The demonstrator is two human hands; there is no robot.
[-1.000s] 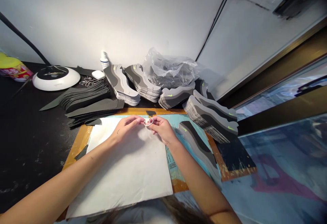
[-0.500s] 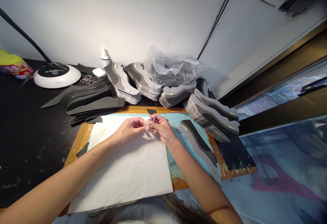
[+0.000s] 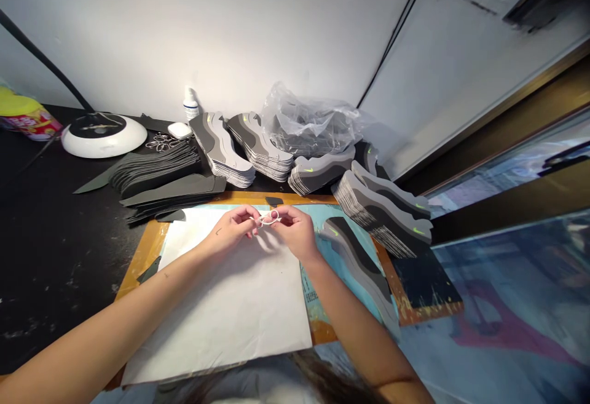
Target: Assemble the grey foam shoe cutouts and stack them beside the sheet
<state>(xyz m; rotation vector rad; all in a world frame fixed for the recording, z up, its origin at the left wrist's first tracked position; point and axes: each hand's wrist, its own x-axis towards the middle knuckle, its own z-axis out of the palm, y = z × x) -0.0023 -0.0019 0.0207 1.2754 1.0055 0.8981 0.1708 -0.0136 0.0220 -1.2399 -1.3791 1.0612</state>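
A thin white cord [image 3: 269,219] with a small loop is stretched between my two hands. My left hand [image 3: 237,227] pinches its left end, and my right hand [image 3: 295,229] pinches its right side. Both hands are held over the upper edge of a white paper sheet [image 3: 230,305]. Right of my right hand, a grey and black shoe-shaped piece [image 3: 359,262] with a green mark lies on a light blue sheet [image 3: 318,213].
Stacks of grey pieces [image 3: 230,152] and dark pieces [image 3: 157,170] line the back, beside a plastic bag [image 3: 313,124]. A lamp base [image 3: 104,136], white bottle [image 3: 190,104] and yellow-lidded container [image 3: 27,115] stand at left. More stacked pieces [image 3: 382,210] lie at right.
My hands have moved slightly apart, drawing the white cord out sideways between them. My left hand went a little left and my right hand a little right.
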